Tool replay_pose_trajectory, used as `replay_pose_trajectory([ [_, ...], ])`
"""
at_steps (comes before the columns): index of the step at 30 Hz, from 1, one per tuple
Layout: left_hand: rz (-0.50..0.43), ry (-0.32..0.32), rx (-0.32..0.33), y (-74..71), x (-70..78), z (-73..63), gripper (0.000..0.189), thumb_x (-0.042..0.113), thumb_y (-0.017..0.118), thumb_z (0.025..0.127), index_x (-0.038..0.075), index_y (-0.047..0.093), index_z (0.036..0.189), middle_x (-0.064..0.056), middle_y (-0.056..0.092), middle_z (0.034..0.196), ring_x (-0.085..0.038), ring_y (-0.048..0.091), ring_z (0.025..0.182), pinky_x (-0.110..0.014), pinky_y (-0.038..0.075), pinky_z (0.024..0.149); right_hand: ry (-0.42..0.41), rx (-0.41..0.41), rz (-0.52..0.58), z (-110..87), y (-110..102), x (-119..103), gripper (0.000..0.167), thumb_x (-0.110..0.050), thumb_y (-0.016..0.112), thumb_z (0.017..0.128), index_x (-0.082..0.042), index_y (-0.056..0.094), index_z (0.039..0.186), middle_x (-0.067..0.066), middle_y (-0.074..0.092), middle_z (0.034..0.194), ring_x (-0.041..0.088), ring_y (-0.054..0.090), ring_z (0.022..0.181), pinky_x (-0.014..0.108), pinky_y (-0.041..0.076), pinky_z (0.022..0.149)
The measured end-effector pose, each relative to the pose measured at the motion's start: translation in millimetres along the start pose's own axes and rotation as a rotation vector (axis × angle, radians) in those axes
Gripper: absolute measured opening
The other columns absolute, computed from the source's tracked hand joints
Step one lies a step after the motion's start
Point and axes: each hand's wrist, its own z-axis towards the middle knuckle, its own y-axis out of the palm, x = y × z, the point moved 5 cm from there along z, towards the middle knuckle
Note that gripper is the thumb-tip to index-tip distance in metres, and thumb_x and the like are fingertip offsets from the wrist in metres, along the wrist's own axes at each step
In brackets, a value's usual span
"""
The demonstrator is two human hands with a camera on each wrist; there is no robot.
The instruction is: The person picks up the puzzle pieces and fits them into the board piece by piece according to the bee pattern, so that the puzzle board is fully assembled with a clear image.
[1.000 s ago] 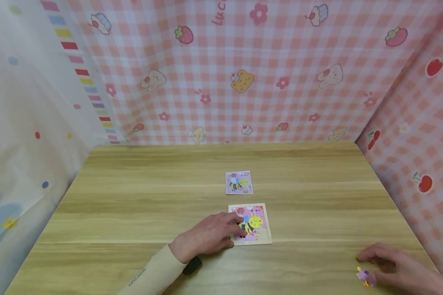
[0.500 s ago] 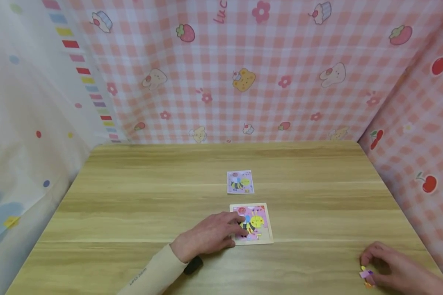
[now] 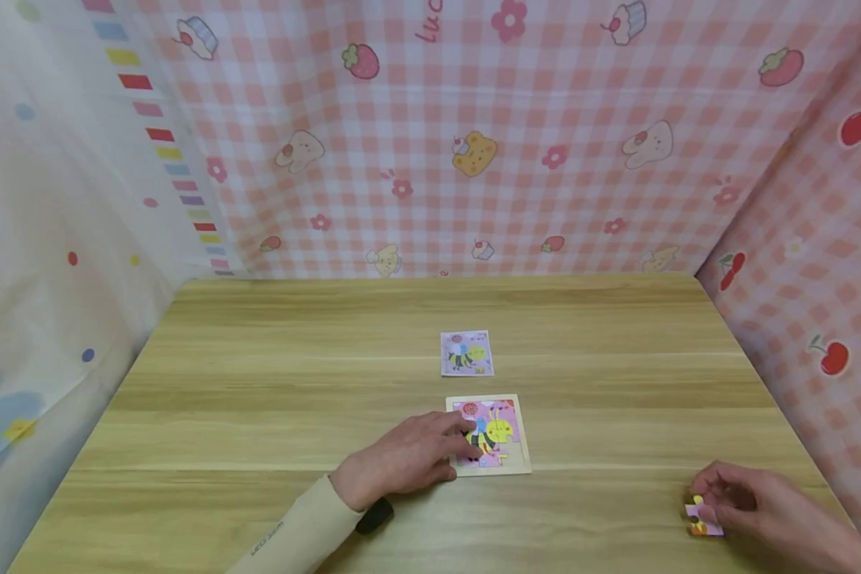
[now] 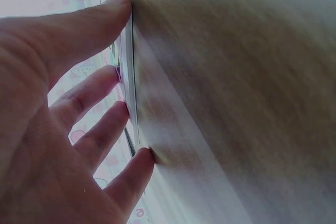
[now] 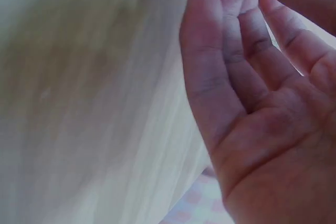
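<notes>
A square wooden jigsaw puzzle [image 3: 503,430] with a bee picture lies flat on the table; bare wood shows in its lower right corner. My left hand [image 3: 410,454] rests on its left side, fingers spread over the picture and thumb at the near left corner. In the left wrist view the fingertips [image 4: 124,109] touch the puzzle's edge and face. Far to the right, my right hand [image 3: 768,504] pinches a pink, yellow and orange puzzle piece [image 3: 713,529] between thumb and fingers, over the table. The right wrist view shows curled fingers [image 5: 203,51], with the piece hidden.
Behind the puzzle lies a square picture card [image 3: 466,353] with the same bee. The wooden table [image 3: 294,343] is bounded by a pink checked cloth [image 3: 402,112] at the back and right, and a white dotted cloth [image 3: 57,191] at the left.
My right hand has lifted the puzzle piece slightly, turned it and shifted a little left and away from me. The left hand stays on the puzzle.
</notes>
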Motion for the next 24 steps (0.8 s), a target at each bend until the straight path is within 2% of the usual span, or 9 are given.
replay_pose_trajectory([
  [2,-0.001,0.001,0.001,-1.4,0.3,-0.7,0.038,0.023,0.073,0.098,0.025,0.069,0.136,0.000,0.054,0.151,-0.019,0.048,0.140,-0.040,0.042,0.115,0.024,0.039,-0.060,4.3,-1.6,-3.3,0.026,0.009,0.072,0.090,-0.015,0.067,0.099,-0.013,0.063,0.084,0.004,0.056,0.071,0.022,0.043,0.055],
  [5,-0.002,-0.001,0.001,-1.9,0.6,-1.1,0.038,0.023,0.073,0.098,0.025,0.069,0.136,0.000,0.054,0.151,-0.019,0.047,0.140,-0.040,0.042,0.115,-0.006,0.082,-0.115,11.8,-4.2,-10.8,0.030,0.008,0.074,0.089,-0.019,0.069,0.099,-0.016,0.064,0.084,0.000,0.057,0.071,0.020,0.044,0.055],
  [9,0.003,0.010,0.012,-2.2,1.1,-1.4,0.038,0.023,0.074,0.098,0.025,0.069,0.136,0.000,0.054,0.151,-0.020,0.048,0.140,-0.040,0.042,0.115,-0.052,0.101,-0.114,21.7,-6.4,-22.1,0.030,0.010,0.072,0.089,-0.017,0.071,0.103,-0.013,0.070,0.089,0.001,0.064,0.075,0.018,0.050,0.058],
  [12,0.005,0.018,0.016,-1.1,1.6,-2.1,0.038,0.023,0.074,0.098,0.025,0.069,0.136,-0.001,0.053,0.151,-0.020,0.048,0.140,-0.041,0.042,0.115,-0.051,0.115,-0.115,30.0,-6.7,-31.2,0.029,0.009,0.073,0.089,-0.016,0.072,0.104,-0.010,0.073,0.093,0.003,0.067,0.079,0.018,0.052,0.061],
  [16,0.011,0.007,0.006,0.4,0.3,-2.5,0.039,0.023,0.073,0.098,0.026,0.068,0.137,0.000,0.053,0.152,-0.019,0.047,0.141,-0.039,0.041,0.116,-0.038,0.146,-0.117,42.4,-4.8,-43.0,0.030,0.008,0.075,0.088,-0.017,0.073,0.104,-0.009,0.073,0.095,0.004,0.068,0.081,0.019,0.054,0.062],
  [24,0.001,0.013,0.016,-1.8,1.3,-4.1,0.039,0.022,0.073,0.098,0.024,0.069,0.136,-0.001,0.053,0.152,-0.020,0.047,0.141,-0.039,0.040,0.117,-0.096,0.186,-0.109,64.3,1.8,-65.9,0.033,0.010,0.076,0.086,-0.018,0.074,0.105,-0.008,0.072,0.095,0.005,0.068,0.080,0.019,0.054,0.063],
])
